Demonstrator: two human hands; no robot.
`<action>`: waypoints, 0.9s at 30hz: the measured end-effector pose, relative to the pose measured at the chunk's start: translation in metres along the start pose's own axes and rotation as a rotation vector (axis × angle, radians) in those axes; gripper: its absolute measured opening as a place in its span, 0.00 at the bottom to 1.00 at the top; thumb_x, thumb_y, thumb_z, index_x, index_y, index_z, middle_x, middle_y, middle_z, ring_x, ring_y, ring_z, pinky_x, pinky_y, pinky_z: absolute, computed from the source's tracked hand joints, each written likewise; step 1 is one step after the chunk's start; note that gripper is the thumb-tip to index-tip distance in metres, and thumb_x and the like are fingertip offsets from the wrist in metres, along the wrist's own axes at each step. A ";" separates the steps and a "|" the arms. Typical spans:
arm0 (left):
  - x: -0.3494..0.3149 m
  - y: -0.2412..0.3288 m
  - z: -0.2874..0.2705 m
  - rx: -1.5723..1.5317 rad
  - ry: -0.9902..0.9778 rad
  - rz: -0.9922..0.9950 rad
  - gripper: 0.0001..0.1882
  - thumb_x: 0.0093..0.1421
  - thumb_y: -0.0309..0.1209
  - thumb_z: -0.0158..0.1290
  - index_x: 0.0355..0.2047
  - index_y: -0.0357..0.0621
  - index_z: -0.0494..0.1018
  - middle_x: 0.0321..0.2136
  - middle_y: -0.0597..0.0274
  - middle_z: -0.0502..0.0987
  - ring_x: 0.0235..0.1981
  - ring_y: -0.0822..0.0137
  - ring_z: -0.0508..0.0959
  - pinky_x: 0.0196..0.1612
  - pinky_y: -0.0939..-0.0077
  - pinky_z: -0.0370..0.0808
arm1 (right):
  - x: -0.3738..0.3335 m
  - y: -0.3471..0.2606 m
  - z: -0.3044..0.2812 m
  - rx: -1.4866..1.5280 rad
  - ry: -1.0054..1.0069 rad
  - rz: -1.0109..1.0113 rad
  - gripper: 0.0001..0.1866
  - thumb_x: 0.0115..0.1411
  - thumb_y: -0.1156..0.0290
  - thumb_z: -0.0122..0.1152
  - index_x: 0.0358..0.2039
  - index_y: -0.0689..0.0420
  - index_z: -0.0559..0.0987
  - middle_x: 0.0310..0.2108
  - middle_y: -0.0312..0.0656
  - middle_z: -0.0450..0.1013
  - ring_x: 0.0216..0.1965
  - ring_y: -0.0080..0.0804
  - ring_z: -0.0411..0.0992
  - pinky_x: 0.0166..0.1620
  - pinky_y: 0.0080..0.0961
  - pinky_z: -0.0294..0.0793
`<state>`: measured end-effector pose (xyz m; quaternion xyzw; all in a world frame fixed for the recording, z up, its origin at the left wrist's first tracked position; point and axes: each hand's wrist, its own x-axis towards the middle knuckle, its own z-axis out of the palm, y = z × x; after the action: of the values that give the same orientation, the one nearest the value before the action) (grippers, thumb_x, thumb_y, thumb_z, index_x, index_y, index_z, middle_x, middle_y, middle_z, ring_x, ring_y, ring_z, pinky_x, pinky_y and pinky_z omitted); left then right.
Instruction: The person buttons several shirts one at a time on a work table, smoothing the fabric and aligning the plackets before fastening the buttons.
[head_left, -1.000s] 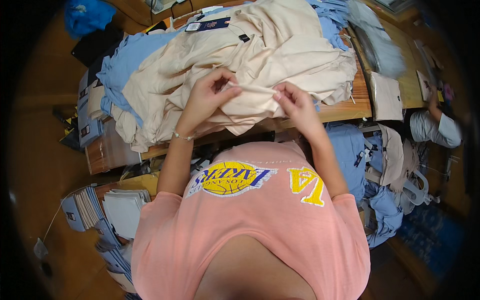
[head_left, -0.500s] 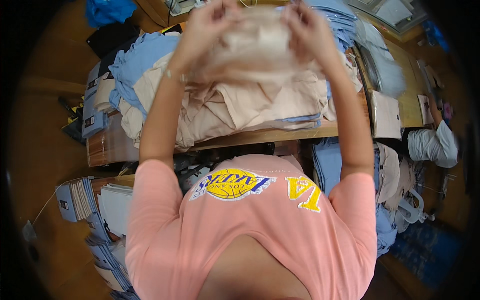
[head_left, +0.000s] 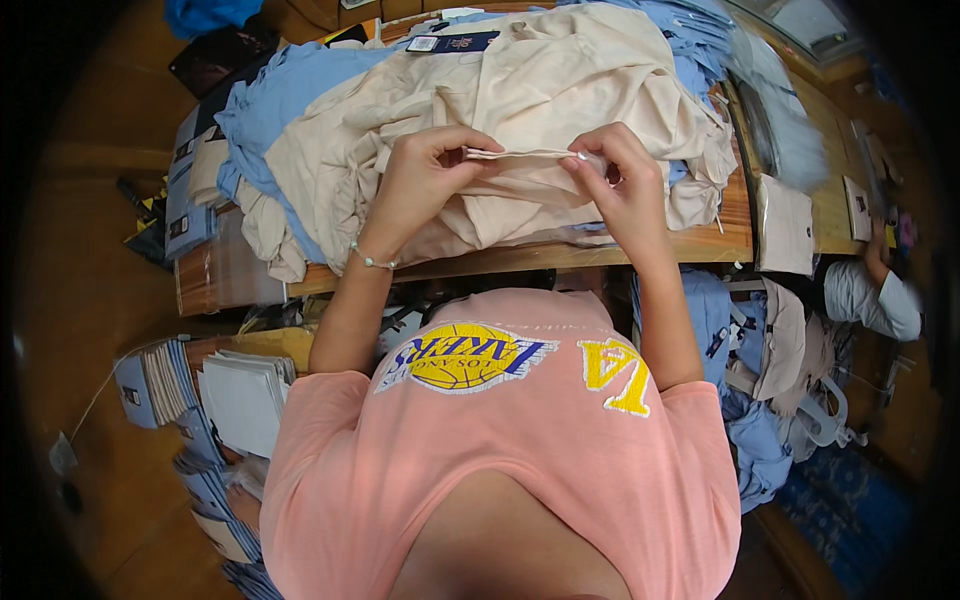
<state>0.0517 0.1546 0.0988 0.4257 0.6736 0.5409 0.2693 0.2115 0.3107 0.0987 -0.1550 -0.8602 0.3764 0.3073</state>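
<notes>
A cream garment, apparently a shirt (head_left: pixel 575 60), lies spread over other garments on the wooden table (head_left: pixel 715 243). My left hand (head_left: pixel 422 185) and my right hand (head_left: pixel 628 185) each pinch one end of a folded edge of it, drawn level between them near the table's front. Which edge of the shirt this is I cannot tell. The cloth below hangs in soft folds. A dark hang tag (head_left: pixel 455 43) rests on the shirt's far part. Light blue garments (head_left: pixel 285 100) show from under the cream cloth at the left.
Folded blue garments (head_left: pixel 690 35) are stacked at the far right of the table. Packed cream garments (head_left: pixel 785 222) lie on a neighbouring surface. White sheets or packets (head_left: pixel 245 400) and folded blue stacks (head_left: pixel 150 385) stand at lower left. Another person's white sleeve (head_left: pixel 875 300) shows at right.
Both hands have come down and toward me from the table's far side. The cream shirt, blurred and raised before, now lies spread out, its folded edge pinched in both hands.
</notes>
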 end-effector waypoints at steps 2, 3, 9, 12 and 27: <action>0.000 0.000 0.001 0.019 -0.004 0.011 0.08 0.50 0.18 0.54 0.32 0.36 0.77 0.28 0.67 0.77 0.27 0.81 0.73 0.29 0.90 0.68 | -0.002 0.005 0.001 0.003 0.016 -0.035 0.08 0.48 0.73 0.62 0.29 0.59 0.75 0.24 0.40 0.67 0.18 0.31 0.62 0.23 0.24 0.62; 0.000 0.000 0.001 0.041 -0.006 0.019 0.07 0.50 0.19 0.54 0.31 0.36 0.77 0.27 0.67 0.77 0.26 0.81 0.72 0.28 0.90 0.67 | -0.003 0.009 0.002 -0.008 0.027 -0.083 0.07 0.48 0.73 0.62 0.29 0.59 0.74 0.24 0.40 0.67 0.18 0.32 0.62 0.23 0.24 0.62; -0.001 0.003 0.005 0.055 -0.004 -0.049 0.06 0.51 0.21 0.56 0.31 0.37 0.77 0.27 0.68 0.76 0.25 0.83 0.70 0.27 0.90 0.65 | -0.011 0.015 0.005 -0.118 0.058 -0.148 0.06 0.49 0.74 0.60 0.28 0.57 0.73 0.27 0.40 0.68 0.23 0.37 0.68 0.26 0.28 0.66; 0.000 -0.001 0.005 0.042 -0.008 0.021 0.06 0.51 0.20 0.56 0.31 0.37 0.77 0.28 0.67 0.76 0.25 0.82 0.70 0.27 0.90 0.65 | -0.016 0.012 0.004 -0.173 0.034 -0.079 0.05 0.50 0.73 0.60 0.27 0.56 0.73 0.28 0.39 0.69 0.23 0.37 0.70 0.25 0.29 0.67; 0.001 0.003 -0.004 0.242 -0.012 0.206 0.08 0.48 0.22 0.57 0.31 0.39 0.79 0.32 0.64 0.74 0.31 0.75 0.72 0.33 0.85 0.70 | -0.018 0.001 -0.005 -0.204 0.004 -0.001 0.06 0.50 0.70 0.61 0.27 0.55 0.75 0.27 0.36 0.68 0.18 0.32 0.68 0.22 0.27 0.66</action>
<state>0.0485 0.1536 0.1031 0.5249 0.6851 0.4780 0.1632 0.2285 0.3050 0.0934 -0.1859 -0.8934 0.2864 0.2918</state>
